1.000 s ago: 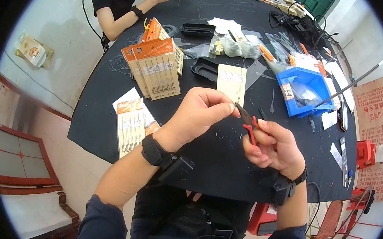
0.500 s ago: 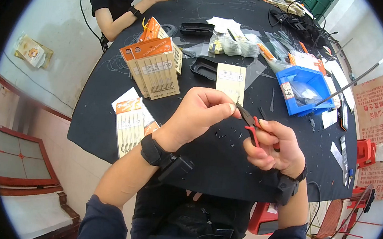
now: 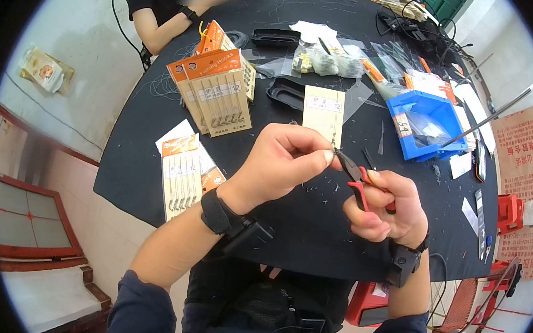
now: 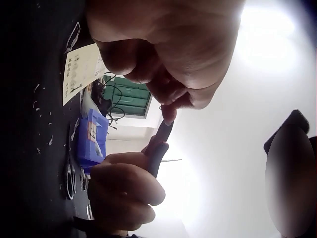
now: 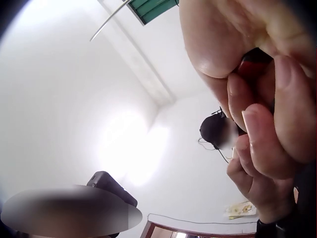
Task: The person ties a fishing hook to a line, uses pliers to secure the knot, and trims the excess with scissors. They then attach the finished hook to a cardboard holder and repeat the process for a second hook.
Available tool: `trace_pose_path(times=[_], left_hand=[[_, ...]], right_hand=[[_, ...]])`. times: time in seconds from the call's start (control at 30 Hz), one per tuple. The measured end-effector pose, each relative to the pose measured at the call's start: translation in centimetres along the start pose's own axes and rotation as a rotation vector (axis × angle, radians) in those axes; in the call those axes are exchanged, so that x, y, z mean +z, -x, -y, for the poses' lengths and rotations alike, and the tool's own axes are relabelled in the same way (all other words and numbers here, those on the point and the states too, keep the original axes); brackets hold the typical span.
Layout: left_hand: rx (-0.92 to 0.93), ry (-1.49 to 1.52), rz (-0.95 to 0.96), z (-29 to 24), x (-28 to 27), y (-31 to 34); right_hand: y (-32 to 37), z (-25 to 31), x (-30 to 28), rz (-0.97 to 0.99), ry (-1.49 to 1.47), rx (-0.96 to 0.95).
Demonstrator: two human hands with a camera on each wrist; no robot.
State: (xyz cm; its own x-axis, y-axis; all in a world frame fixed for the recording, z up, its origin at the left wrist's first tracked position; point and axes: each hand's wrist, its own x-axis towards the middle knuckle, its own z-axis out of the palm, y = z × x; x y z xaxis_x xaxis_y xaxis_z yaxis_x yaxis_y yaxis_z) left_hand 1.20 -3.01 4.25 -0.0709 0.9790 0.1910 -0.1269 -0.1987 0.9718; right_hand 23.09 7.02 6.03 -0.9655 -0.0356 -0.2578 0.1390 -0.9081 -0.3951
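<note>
My left hand (image 3: pixel 282 166) pinches a small dark piece between thumb and index finger; its kind cannot be told, being mostly hidden by the fingertips. Red-handled pliers (image 3: pixel 349 167) are gripped by my right hand (image 3: pixel 388 207), the handles lying across its curled fingers. The dark tip of the pliers meets the left fingertips. From the left wrist view, the left hand (image 4: pixel 168 54) hangs above the right hand (image 4: pixel 126 191), with the tool bridging them. Just beyond the fingertips lies a cream card (image 3: pixel 324 105) marked 12, with dark hooks along its lower part.
Orange-topped packs of fishing hooks (image 3: pixel 216 93) stand left of the card, and another pack (image 3: pixel 181 182) lies nearer. A blue bin (image 3: pixel 400 142) is at the right, with a black tray (image 3: pixel 285 94) behind the card. Scissors (image 4: pixel 71 181) rest on the dark tabletop. Another person (image 3: pixel 160 8) sits across.
The pliers and my right hand have shifted slightly right and down, showing more of the metal nose. My left hand keeps its pinch and has moved a little to the right.
</note>
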Motion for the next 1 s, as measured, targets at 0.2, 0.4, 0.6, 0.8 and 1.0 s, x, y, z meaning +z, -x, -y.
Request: trace_pose_path(times=[0.2,0.4,0.6,0.8,1.0], left_hand=[[0.042,-0.061,-0.025,0.0,0.2,0.1],[0.061,-0.101,-0.048,0.0,0.3,0.1],[0.02,-0.171,-0.107,-0.7,0.5,0.0],[-0.024,-0.15,-0.017,-0.7,0.9,0.1],[-0.06,-0.114,0.062,-1.1,1.4,0.3]], right_hand=[[0.1,0.1,-0.2,0.014,-0.022,0.022],[0.2,0.3,0.6,-0.039,0.115,-0.053],[0.8,0.8,1.2,-0.211,0.493,-0.429],[0.8,1.5,0.7,-0.665,0.889,-0.999],[-1.0,0.4,1.4,-0.66,1.647,-1.1]])
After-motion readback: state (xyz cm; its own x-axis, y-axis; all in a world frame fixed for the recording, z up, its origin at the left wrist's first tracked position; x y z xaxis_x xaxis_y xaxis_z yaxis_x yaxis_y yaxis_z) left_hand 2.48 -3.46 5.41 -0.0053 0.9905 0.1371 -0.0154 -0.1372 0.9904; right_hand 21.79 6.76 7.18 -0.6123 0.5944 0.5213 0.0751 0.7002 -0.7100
